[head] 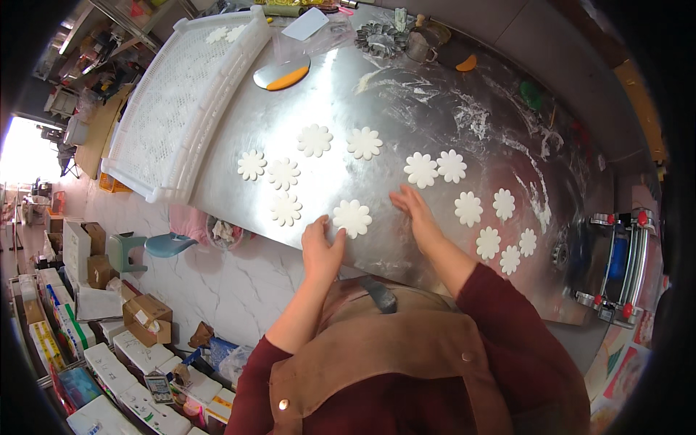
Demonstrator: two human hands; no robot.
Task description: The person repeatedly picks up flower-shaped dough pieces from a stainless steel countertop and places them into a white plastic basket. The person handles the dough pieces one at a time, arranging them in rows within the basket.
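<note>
Several white flower-shaped dough cut-outs lie flat on a shiny metal worktable. Closest to my left hand is a large dough flower; my thumb and fingers are spread at its left edge, and I cannot tell whether they touch it. To its right my right hand hovers with fingers apart and nothing in it. Just beyond those fingertips sit two dough flowers, a larger one and a smaller one. Another group, including one dough flower, is spread farther right.
White perforated plastic trays are stacked at the table's left end, with dough flowers inside. An orange-edged dough scraper lies nearby. Metal flower cutters stand at the back, beside a metal cup. A roller machine is at right.
</note>
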